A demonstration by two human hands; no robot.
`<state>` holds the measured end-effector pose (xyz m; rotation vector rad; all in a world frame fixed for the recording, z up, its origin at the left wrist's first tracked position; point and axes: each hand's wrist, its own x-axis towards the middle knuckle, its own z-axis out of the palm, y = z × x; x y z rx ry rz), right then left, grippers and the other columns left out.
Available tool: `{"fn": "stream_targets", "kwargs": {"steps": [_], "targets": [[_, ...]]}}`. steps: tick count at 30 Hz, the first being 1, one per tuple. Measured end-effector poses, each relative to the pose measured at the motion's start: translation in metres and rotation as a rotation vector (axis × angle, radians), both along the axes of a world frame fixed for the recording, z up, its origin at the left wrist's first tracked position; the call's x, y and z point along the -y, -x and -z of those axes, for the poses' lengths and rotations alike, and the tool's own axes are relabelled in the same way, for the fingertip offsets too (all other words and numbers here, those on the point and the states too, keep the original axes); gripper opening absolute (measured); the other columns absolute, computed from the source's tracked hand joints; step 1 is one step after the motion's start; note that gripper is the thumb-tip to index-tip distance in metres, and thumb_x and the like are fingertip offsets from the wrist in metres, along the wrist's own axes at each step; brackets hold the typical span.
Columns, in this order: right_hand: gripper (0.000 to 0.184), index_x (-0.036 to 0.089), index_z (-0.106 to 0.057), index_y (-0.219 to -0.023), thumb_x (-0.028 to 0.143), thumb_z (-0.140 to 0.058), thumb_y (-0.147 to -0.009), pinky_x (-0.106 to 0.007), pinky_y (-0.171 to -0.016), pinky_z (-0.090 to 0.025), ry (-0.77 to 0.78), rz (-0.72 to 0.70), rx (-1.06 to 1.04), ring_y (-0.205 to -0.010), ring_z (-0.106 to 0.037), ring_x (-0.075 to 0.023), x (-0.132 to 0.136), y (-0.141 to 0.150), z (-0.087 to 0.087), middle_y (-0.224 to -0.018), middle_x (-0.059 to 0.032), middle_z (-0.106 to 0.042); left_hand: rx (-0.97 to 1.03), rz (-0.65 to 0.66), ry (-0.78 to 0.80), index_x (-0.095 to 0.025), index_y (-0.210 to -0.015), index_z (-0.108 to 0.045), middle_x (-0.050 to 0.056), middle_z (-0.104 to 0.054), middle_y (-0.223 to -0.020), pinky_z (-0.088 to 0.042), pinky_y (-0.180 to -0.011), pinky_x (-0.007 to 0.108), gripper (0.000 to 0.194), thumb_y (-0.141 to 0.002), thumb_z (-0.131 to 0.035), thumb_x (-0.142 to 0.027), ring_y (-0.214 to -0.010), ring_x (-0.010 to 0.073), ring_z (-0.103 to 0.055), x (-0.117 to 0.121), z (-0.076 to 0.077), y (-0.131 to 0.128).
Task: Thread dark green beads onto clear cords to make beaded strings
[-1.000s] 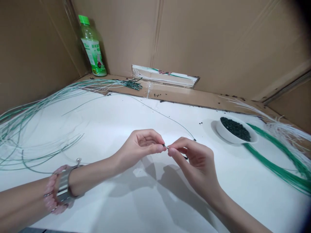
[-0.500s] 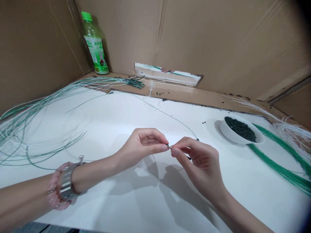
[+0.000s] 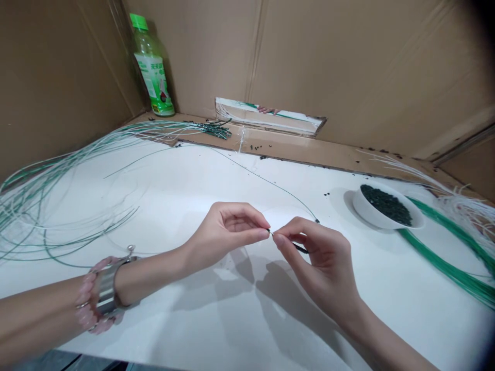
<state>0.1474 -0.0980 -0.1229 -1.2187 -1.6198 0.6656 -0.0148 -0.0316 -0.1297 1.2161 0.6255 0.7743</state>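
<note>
My left hand (image 3: 235,226) is closed in a pinch, with a tiny dark green bead (image 3: 268,230) at its fingertips. Opposite, my right hand (image 3: 317,247) pinches the thin cord (image 3: 272,234), whose pale tip bridges the small gap between both hands. A short dark beaded stretch (image 3: 300,248) shows behind the right fingers. From a dark knot or bead cluster near the right knuckles, a thin green cord (image 3: 270,182) curves back across the white table (image 3: 185,180). Right of my hands stands a white bowl (image 3: 371,219) full of dark beads (image 3: 386,204).
Green and white cords (image 3: 42,190) with beaded ends spread at the left. A green coil (image 3: 436,257) and white strands (image 3: 464,206) lie at the right. A green-capped bottle (image 3: 154,77) stands by the cardboard wall (image 3: 348,67); another person's fingers (image 3: 266,110) show through its slot.
The beaded stretch behind my right fingers shows more than before. Both hands stay pinched close together, and the view has shifted slightly.
</note>
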Motion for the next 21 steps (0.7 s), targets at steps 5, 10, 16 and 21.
{"fn": "stream_targets", "kwargs": {"steps": [5,10,16,21], "targets": [[0.01,0.016,-0.062,-0.072,0.012,-0.058,-0.081,-0.024,-0.057,-0.046,-0.007,-0.005,-0.012,-0.059,-0.053,-0.0095,0.0004,-0.0004,-0.0009,-0.065,0.0002,-0.06,0.024,0.0,0.014,-0.014,-0.071,-0.067,-0.002,-0.064,-0.072,-0.048,-0.066,0.011,0.005,-0.07,-0.072,-0.014,-0.069,0.0046,-0.06,0.0008,0.001,0.0002],[0.01,0.016,-0.062,-0.072,0.011,-0.058,-0.08,-0.024,-0.056,-0.046,-0.015,-0.006,-0.019,-0.059,-0.053,-0.0097,-0.0005,-0.0005,-0.0002,-0.066,0.0001,-0.061,0.021,-0.002,0.021,-0.015,-0.071,-0.068,-0.002,-0.065,-0.072,-0.048,-0.066,0.01,0.004,-0.071,-0.071,-0.015,-0.068,0.004,-0.06,0.0001,0.0008,0.0005],[0.01,0.016,-0.062,-0.073,0.011,-0.058,-0.08,-0.024,-0.056,-0.046,-0.021,-0.005,-0.018,-0.059,-0.053,-0.0098,0.0003,-0.0005,0.0008,-0.065,0.0001,-0.06,0.018,0.003,0.013,-0.015,-0.072,-0.068,-0.003,-0.065,-0.073,-0.049,-0.067,0.01,0.004,-0.071,-0.072,-0.015,-0.069,0.0036,-0.061,-0.0006,0.002,0.0008],[0.009,0.016,-0.062,-0.073,0.011,-0.058,-0.08,-0.024,-0.056,-0.046,-0.023,-0.007,-0.016,-0.059,-0.053,-0.0096,0.0001,-0.0003,0.0006,-0.066,0.0,-0.061,0.021,0.0,0.019,-0.015,-0.07,-0.068,-0.003,-0.065,-0.072,-0.049,-0.066,0.009,0.004,-0.07,-0.072,-0.014,-0.069,0.0036,-0.061,-0.0005,0.0015,0.0004]]}}
